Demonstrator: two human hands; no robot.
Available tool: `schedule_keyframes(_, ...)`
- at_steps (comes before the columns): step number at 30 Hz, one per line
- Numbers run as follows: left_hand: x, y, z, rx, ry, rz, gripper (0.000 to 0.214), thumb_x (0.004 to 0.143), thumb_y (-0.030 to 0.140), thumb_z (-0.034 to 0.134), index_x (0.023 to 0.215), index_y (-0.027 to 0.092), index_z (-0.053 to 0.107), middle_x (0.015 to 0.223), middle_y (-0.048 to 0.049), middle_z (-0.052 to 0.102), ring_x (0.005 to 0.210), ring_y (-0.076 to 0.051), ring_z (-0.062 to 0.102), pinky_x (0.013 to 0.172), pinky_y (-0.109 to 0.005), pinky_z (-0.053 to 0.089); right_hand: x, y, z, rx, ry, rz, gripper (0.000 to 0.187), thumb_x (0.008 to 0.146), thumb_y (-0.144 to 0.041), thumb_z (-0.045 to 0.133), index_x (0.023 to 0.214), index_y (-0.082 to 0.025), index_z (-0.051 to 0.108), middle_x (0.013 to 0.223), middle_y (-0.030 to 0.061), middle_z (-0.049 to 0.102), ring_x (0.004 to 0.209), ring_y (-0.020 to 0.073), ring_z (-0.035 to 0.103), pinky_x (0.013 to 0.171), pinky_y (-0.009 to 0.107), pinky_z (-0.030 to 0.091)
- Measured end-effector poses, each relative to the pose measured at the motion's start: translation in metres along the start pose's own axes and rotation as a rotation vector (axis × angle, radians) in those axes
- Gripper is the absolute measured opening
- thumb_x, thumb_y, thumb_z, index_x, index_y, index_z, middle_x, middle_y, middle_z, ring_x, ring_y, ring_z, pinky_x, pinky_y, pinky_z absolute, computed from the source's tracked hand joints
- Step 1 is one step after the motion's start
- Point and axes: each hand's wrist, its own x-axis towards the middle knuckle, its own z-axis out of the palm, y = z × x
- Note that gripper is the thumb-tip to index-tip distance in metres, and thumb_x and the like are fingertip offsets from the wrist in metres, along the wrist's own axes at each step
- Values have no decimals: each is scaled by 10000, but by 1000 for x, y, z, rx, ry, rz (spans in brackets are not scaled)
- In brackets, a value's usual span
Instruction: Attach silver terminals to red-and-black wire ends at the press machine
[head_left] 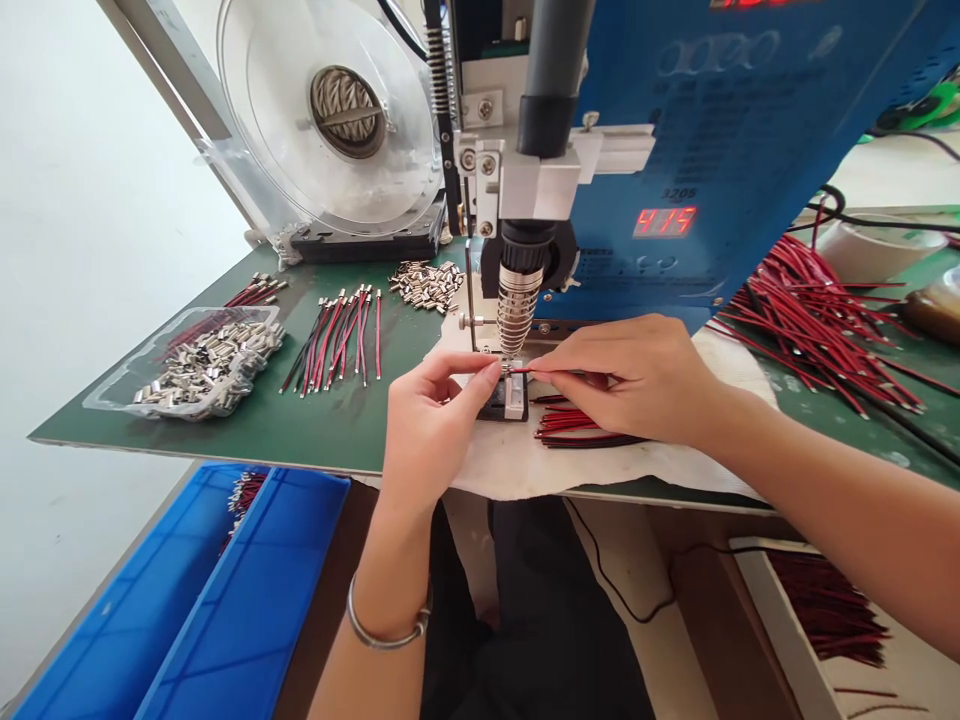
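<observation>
My left hand (429, 425) pinches a small metal connector (507, 368) between thumb and forefinger, over a little fixture block (515, 398). From the other side, my right hand (637, 378) grips a thin red wire (523, 370), its end reaching the connector. Right above them is the spring-wrapped tip of a soldering head (519, 305); whether it touches the wire I cannot tell. Beneath my right hand lies a bunch of red and black wires (574, 425) on a white cloth (510, 470).
Behind stands a blue machine (645, 270) with red digits. Left on the green table (337, 440) are a clear tray (217, 365) of metal connectors, a connector pile (426, 286) and finished-looking wires (341, 340). More wires (817, 310) lie right. Blue bins (247, 590) sit below.
</observation>
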Motion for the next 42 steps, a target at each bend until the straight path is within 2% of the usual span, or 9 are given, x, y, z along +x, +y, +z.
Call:
schedule_keyframes(4, -1, 1, 0, 3, 9, -24, 112, 862, 366, 921, 883, 257, 910, 675, 3, 660, 596, -121, 432, 578, -307, 312, 1, -1, 2, -4, 12, -11, 257, 1081, -209, 655, 1013, -335, 869, 915, -7, 888, 742, 218, 823, 670, 345, 644)
schedule_keyframes(8, -1, 2, 0, 16, 8, -25, 113, 862, 360, 917, 882, 249, 908, 689, -6, 670, 608, -129, 455, 580, -312, 320, 1, -1, 2, -12, 39, -47, 245, 1073, -183, 669, 993, -316, 859, 894, -8, 883, 728, 204, 817, 642, 324, 628)
schedule_keyframes(14, -1, 4, 1, 15, 19, -32, 104, 844, 347, 912, 856, 245, 896, 705, -13, 690, 612, -138, 477, 575, -319, 309, 1, -3, -1, -31, 33, 7, 251, 1073, -207, 663, 989, -328, 866, 903, -7, 888, 727, 212, 820, 644, 331, 637)
schedule_keyframes(18, 0, 3, 1, 10, 8, -26, 107, 851, 354, 916, 863, 249, 899, 725, -16, 707, 622, -137, 479, 584, -320, 309, 1, -3, 0, -25, 62, -43, 226, 1072, -192, 673, 991, -276, 866, 888, 10, 886, 712, 200, 817, 643, 312, 638)
schedule_keyframes(23, 0, 2, -1, 6, 11, -27, 119, 848, 360, 921, 861, 244, 898, 676, -5, 662, 600, -130, 443, 580, -315, 301, 0, -3, -1, -7, 5, 31, 250, 1076, -229, 655, 999, -331, 870, 901, -4, 885, 705, 210, 803, 672, 342, 647)
schedule_keyframes(27, -1, 1, -2, -3, 4, -33, 137, 852, 373, 921, 857, 239, 893, 645, 7, 620, 586, -121, 411, 576, -308, 288, 0, -3, 0, -4, 5, 25, 232, 1078, -244, 664, 995, -319, 867, 858, -11, 871, 619, 188, 747, 657, 334, 625)
schedule_keyframes(35, -1, 0, -1, -3, 5, -31, 130, 851, 371, 925, 868, 244, 900, 693, -8, 678, 599, -128, 440, 582, -315, 296, 2, -1, 4, 9, 60, -51, 222, 1089, -195, 660, 1008, -254, 859, 904, -1, 885, 757, 187, 819, 668, 296, 610)
schedule_keyframes(40, -1, 0, -1, -10, -2, -29, 131, 853, 376, 924, 875, 249, 903, 716, -15, 703, 604, -130, 442, 587, -318, 300, 1, -1, 4, -1, 26, 1, 259, 1085, -199, 646, 1011, -311, 867, 933, -3, 892, 769, 212, 826, 693, 330, 634)
schedule_keyframes(42, -1, 1, -1, -5, 3, -34, 130, 847, 374, 926, 869, 247, 904, 700, -12, 691, 600, -127, 434, 584, -316, 293, 0, -3, 5, -7, 38, -4, 256, 1084, -196, 644, 1007, -296, 866, 927, 1, 891, 762, 212, 823, 689, 329, 633)
